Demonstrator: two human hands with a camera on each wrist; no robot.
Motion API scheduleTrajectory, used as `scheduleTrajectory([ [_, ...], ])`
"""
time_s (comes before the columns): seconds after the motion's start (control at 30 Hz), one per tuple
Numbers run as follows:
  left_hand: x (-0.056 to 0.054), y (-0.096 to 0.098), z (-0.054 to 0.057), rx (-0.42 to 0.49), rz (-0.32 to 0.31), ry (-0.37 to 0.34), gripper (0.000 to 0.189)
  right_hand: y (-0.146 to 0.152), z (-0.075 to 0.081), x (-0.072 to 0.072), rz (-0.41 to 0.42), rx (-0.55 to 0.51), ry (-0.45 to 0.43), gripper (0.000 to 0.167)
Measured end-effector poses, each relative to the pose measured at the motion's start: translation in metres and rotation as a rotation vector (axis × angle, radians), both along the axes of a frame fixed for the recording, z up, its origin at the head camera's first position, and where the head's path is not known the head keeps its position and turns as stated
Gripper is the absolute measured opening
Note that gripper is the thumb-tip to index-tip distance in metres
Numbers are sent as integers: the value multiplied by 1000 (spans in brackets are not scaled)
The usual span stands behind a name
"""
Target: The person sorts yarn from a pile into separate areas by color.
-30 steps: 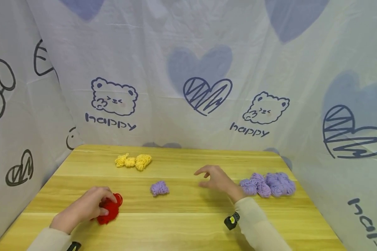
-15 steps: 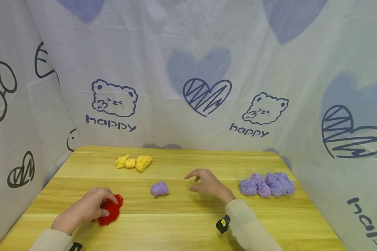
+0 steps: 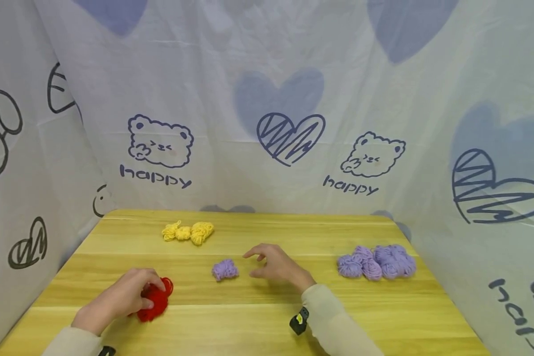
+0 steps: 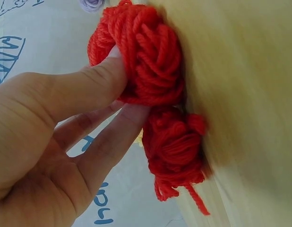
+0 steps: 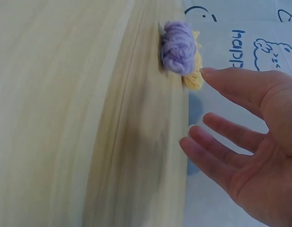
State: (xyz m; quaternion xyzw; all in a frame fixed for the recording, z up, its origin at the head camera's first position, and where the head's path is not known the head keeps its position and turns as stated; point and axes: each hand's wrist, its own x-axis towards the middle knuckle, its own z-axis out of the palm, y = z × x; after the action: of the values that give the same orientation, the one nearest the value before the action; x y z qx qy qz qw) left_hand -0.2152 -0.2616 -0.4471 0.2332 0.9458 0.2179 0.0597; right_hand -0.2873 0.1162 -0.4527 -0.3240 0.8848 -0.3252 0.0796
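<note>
At the left front, my left hand (image 3: 120, 297) pinches a red ball of yarn (image 4: 136, 56) between thumb and fingers. A second, smaller red yarn bundle (image 4: 172, 146) with loose ends lies right beside it, best seen in the left wrist view. A small purple yarn bundle (image 3: 225, 270) lies alone near the middle of the table. My right hand (image 3: 276, 267) hovers just to the right of that bundle, fingers spread and holding nothing. In the right wrist view the purple bundle stands beyond the thumb, with yellow yarn behind it.
Several yellow yarn bundles (image 3: 188, 233) lie in a row at the back left of the wooden table (image 3: 231, 326). Several purple yarn balls (image 3: 377, 262) sit grouped at the right. A patterned white curtain (image 3: 222, 99) encloses the table's back and sides.
My right hand has moved left across the table, from near the purple group toward the lone purple bundle. My left hand stays at the red yarn.
</note>
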Motion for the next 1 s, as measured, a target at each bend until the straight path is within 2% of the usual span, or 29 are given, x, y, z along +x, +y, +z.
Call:
scheduleTrajectory([
  [0.33,0,2,1,0,22,-4,28,-17,-8,1,20,-2,5,46],
  [0.8,0,1,0,-13,3,10,28,-32,-20,0,20,-31,6,46],
  [1.0,-1,2,0,-10,27,-17,29,-38,-23,-2,24,-43,13,47],
])
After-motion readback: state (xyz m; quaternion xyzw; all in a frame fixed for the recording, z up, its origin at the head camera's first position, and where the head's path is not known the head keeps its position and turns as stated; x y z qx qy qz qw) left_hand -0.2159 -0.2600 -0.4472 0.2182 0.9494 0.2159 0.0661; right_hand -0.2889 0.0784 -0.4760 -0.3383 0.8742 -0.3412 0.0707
